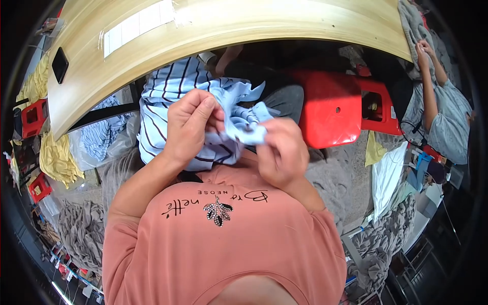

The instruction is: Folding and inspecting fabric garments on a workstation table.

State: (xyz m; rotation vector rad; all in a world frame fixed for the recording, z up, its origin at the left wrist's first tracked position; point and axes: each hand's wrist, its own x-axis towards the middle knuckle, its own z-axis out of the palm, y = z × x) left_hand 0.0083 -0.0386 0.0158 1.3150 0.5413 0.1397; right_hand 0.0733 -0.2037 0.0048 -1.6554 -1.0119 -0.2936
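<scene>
Light-blue cloth (244,122) is sitting bunched at the centre of the frame, both hands gripping it: the left hand (190,124) is pinching its upper edge with closed fingers, the right hand (282,150) is clenching its lower end. A striped shirt (162,101) is hanging beneath, below the curved wooden tabletop (254,20); a red stool (330,107) is standing to the right

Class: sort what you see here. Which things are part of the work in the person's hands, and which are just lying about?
In hand:
left hand
right hand
light blue cloth, pinched by both
striped shirt underneath

Lying about:
wooden table
red stool
yellow cloths
grey cloth heaps
</scene>
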